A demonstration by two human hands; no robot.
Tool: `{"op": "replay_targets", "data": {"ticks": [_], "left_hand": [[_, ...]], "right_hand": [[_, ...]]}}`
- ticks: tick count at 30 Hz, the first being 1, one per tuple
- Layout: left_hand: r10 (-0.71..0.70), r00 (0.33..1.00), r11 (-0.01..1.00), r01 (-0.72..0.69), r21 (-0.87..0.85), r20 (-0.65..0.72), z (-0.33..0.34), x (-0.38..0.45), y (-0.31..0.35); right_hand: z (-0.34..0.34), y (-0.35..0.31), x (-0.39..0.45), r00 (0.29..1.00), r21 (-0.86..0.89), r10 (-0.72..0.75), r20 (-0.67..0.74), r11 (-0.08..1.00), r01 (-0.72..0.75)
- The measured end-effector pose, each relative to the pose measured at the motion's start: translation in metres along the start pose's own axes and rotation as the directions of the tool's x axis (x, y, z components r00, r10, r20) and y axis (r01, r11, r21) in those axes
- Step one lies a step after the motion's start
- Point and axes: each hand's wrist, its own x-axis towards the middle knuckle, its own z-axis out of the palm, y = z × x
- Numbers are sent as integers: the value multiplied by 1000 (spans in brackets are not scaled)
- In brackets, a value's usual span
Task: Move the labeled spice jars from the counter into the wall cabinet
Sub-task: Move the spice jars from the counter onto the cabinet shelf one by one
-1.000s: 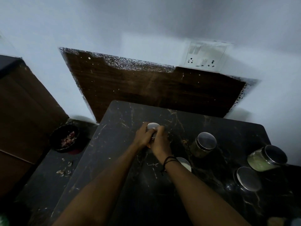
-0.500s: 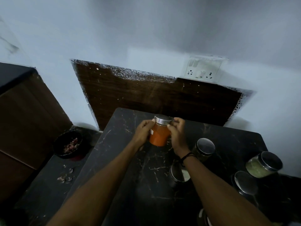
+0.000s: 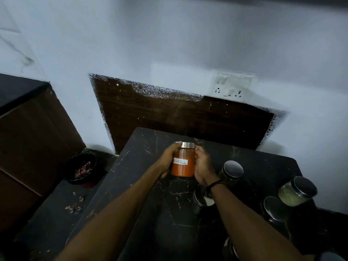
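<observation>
forearms reach in from the bottom edge over the dark marbled counter point(image 3: 150, 213), both bare, the right one with a dark band at the wrist. low at the near right edge a jar point(image 3: 228, 250) shows only partly. just under the right wrist sits another jar point(image 3: 200, 201), mostly hidden by the arm. further right stand a steel-lidded jar point(image 3: 275, 210) and, beside it, a jar of pale green powder point(image 3: 297, 191) that appears tilted. a dark jar with a round steel lid point(image 3: 232, 171) stands just right of the right hand.

the orange spice jar point(image 3: 183, 164) is held upright between both hands above the counter, near its far end, its steel lid on top and a white handwritten label facing the camera. the left hand point(image 3: 168, 159) wraps its fingers around the jar's left side, fingertips up at the lid rim. the right hand point(image 3: 203, 165) curls against the jar's right side, gripping it.

left of the counter, on a lower dark surface with scattered scraps, sits a black bowl point(image 3: 81, 169) holding reddish bits. a brown wooden panel point(image 3: 178, 117) backs the counter on the wall, with a white switch and socket plate point(image 3: 233, 87) above its right part. a brown cabinet side point(image 3: 32, 140) stands at the far left.
</observation>
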Motion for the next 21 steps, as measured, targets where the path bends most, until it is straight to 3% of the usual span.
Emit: {"op": "replay_targets", "data": {"ticks": [3,9,16,21], "left_hand": [[63,998,998,-63,-14,-10,4,-5,9],[217,976,976,-217,-26,-9,20,-10,85],[403,914,915,-402,-33,46,51,-24,210],[569,821,818,-571,68,51,72,-46,287]], "right_hand": [[-1,-11,-9,999,31,-28,16,999,27],[17,-95,-17,966,7,-229,122,973,230],[55,-220,-31,873,26,-460,160,886,463],[80,-296,-48,774,-18,-617,144,780,625]]}}
